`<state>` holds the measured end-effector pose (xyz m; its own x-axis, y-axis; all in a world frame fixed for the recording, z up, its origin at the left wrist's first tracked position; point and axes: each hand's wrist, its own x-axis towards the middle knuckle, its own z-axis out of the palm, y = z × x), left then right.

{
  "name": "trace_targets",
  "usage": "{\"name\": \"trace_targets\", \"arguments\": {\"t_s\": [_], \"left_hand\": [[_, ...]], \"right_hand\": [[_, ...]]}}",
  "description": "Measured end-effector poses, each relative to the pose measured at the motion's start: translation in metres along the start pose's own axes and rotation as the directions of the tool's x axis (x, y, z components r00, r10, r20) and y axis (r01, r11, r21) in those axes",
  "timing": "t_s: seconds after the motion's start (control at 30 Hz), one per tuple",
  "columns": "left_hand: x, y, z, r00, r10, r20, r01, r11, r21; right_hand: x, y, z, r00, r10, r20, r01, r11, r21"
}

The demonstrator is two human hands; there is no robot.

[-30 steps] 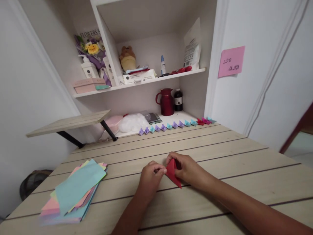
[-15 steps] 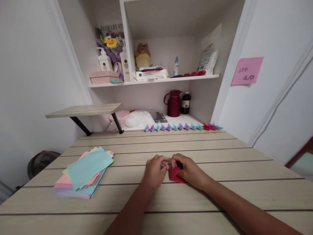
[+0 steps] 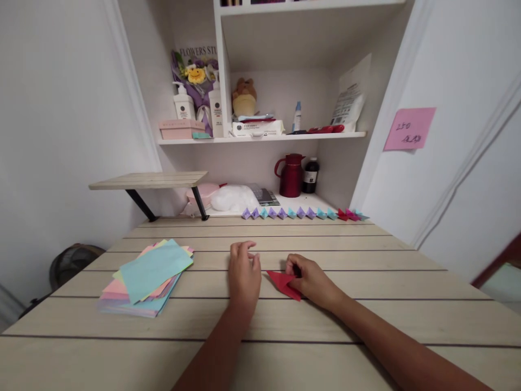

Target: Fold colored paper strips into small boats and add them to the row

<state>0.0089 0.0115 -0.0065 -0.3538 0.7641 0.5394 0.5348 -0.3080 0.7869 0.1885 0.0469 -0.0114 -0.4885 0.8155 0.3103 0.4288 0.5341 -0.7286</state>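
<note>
A piece of red folded paper (image 3: 284,283) rests at the middle of the wooden table, its pointed end toward the left. My right hand (image 3: 310,278) pinches its right side between thumb and fingers. To the left of the paper, my left hand (image 3: 245,274) is apart from it, fingers loosely bent and separated, holding nothing. Along the table's far edge stands a row of small folded paper boats (image 3: 301,213) in purple, light blue, red and magenta.
A stack of coloured paper sheets (image 3: 157,269) lies on the left of the table (image 3: 122,361). Behind it is a small raised wooden shelf (image 3: 150,180) on black legs. A dark red jug (image 3: 291,176) and a dark bottle (image 3: 310,176) stand in the cabinet at the back.
My left hand has let go of the red paper and moved left, its fingers opening. The red paper now shows a longer point toward the left. The camera view has shifted slightly.
</note>
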Motion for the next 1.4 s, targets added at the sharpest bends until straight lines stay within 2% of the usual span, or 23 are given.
{"name": "trace_targets", "arguments": {"t_s": [0.07,0.1,0.13,0.2,0.23,0.3,0.37,0.5,0.73,0.83,0.93,1.03,1.1,1.2,1.3,1.4], "left_hand": [[0.0,0.008,-0.004,0.991,0.083,-0.109,-0.075,0.994,0.077],[-0.001,0.012,-0.005,0.982,0.141,-0.124,-0.127,0.985,0.117],[-0.002,0.016,-0.006,0.976,0.194,-0.093,-0.18,0.973,0.142],[-0.008,0.021,-0.006,0.964,0.248,0.095,-0.26,0.955,0.141],[-0.012,0.022,-0.005,0.945,0.24,0.221,-0.272,0.954,0.126],[-0.019,0.021,-0.002,0.893,0.202,0.403,-0.288,0.944,0.163],[-0.025,0.018,0.002,0.849,0.194,0.491,-0.339,0.913,0.225],[-0.029,0.013,0.006,0.791,0.18,0.584,-0.41,0.866,0.288],[-0.027,0.014,0.002,0.73,0.16,0.665,-0.466,0.828,0.313],[-0.024,0.015,0.0,0.715,0.144,0.684,-0.474,0.82,0.323],[-0.021,0.018,-0.004,0.694,0.119,0.71,-0.482,0.81,0.335],[-0.016,0.023,-0.009,0.653,0.118,0.748,-0.526,0.782,0.335],[-0.015,0.027,-0.012,0.602,0.121,0.789,-0.583,0.742,0.331],[-0.014,0.032,-0.014,0.542,0.105,0.834,-0.676,0.644,0.358],[-0.015,0.036,-0.013,0.516,0.08,0.853,-0.735,0.552,0.393],[-0.016,0.039,-0.012,0.501,0.043,0.865,-0.754,0.512,0.411]], "right_hand": [[0.001,0.002,0.002,0.999,0.013,-0.031,-0.014,1.0,-0.022],[0.001,0.003,0.003,0.999,0.018,-0.042,-0.019,0.999,-0.031],[0.001,0.005,0.003,0.998,0.021,-0.052,-0.023,0.999,-0.04],[0.002,0.008,0.005,0.998,0.025,-0.065,-0.029,0.998,-0.057],[0.003,0.009,0.006,0.997,0.025,-0.071,-0.029,0.997,-0.068],[0.003,0.011,0.007,0.997,0.022,-0.079,-0.029,0.995,-0.093],[0.002,0.011,0.008,0.997,0.015,-0.08,-0.024,0.993,-0.12],[-0.002,0.007,0.007,0.998,-0.001,-0.063,-0.009,0.987,-0.162],[-0.01,0.002,-0.004,0.999,-0.045,0.016,0.048,0.981,-0.187],[-0.016,0.001,-0.017,0.986,-0.096,0.136,0.119,0.977,-0.176],[-0.024,0.001,-0.034,0.953,-0.128,0.276,0.168,0.978,-0.127],[-0.027,0.0,-0.047,0.914,-0.165,0.37,0.19,0.981,-0.033],[-0.026,0.001,-0.049,0.921,-0.174,0.349,0.164,0.985,0.058],[-0.022,0.002,-0.043,0.964,-0.127,0.232,0.097,0.986,0.136],[-0.02,0.005,-0.034,0.98,-0.118,0.16,0.108,0.992,0.072],[-0.022,0.007,-0.027,0.981,-0.127,0.149,0.141,0.987,-0.082]]}}
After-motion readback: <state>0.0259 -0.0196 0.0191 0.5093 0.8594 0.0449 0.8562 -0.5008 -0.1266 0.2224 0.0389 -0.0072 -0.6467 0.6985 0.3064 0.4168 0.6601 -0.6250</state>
